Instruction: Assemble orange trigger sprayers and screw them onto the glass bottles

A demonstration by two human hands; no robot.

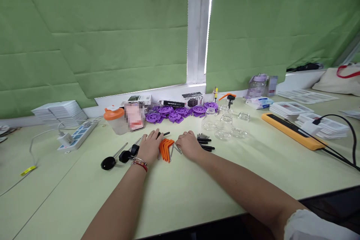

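Left hand (pixel 151 146) flat, fingers spread, on worktop (pixel 180 187); orange angled pieces (pixel 166 149) between it and right hand (pixel 189 144), whose grip can't be made out.

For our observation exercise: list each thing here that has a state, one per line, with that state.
left hand: flat on table, beside orange pieces
right hand: resting on table, fingers curled
orange pieces: bunched between hands
glass jars: lidless
orange-lidded jug: closed, upright
power strip: charger plugged in
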